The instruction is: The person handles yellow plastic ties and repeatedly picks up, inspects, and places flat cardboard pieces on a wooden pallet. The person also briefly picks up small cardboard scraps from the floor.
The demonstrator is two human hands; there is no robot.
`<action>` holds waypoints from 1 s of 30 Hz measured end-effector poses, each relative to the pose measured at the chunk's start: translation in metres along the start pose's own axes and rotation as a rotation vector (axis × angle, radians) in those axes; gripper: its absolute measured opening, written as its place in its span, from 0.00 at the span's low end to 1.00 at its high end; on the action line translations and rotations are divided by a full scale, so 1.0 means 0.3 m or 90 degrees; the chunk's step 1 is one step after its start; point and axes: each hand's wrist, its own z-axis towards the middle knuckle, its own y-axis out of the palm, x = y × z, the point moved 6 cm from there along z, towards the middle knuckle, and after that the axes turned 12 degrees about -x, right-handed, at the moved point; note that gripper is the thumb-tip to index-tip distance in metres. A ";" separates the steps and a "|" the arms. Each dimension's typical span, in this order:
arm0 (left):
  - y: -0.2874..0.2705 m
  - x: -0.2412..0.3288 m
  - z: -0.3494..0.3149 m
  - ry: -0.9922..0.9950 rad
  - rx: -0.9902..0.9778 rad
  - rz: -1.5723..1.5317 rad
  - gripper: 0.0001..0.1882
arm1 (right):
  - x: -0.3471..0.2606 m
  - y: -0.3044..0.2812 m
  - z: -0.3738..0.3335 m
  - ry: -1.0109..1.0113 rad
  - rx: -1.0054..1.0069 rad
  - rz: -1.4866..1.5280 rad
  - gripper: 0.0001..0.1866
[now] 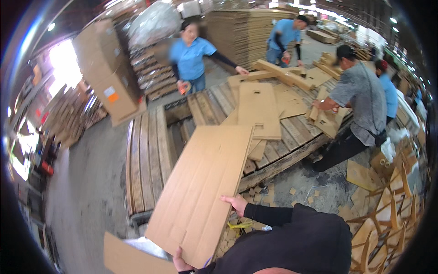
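A long, flat cardboard panel (198,182) with several creases along its length slants up and away in front of me. My right hand (236,204) is closed on its right edge, thumb lying over the face. At the near end, my left hand (181,261) grips the lower edge; its fingers are partly behind the board. The far end of the panel reaches over a slatted wooden pallet table (150,155). Beyond it, a flat cardboard piece with small cutouts (258,107) lies on the slats, overlapping other pieces.
Another cardboard sheet (132,258) is at lower left. Several co-workers stand around the table, one in grey (362,86) handling folded cardboard. Tall cartons (107,68) and stacked cardboard (242,39) rise behind. Curved wooden frames (388,219) and cardboard scraps lie at right.
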 end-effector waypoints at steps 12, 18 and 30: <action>-0.407 -0.020 -1.005 0.470 0.422 -0.098 0.23 | 0.598 0.732 -0.098 0.369 -0.437 -0.041 0.22; -0.494 -0.151 -1.353 0.572 0.587 -0.094 0.19 | 0.952 0.897 -0.257 0.601 -0.502 -0.073 0.20; -0.677 0.027 -1.088 0.350 0.446 0.030 0.25 | 1.057 0.465 -0.311 0.902 -0.391 -0.137 0.34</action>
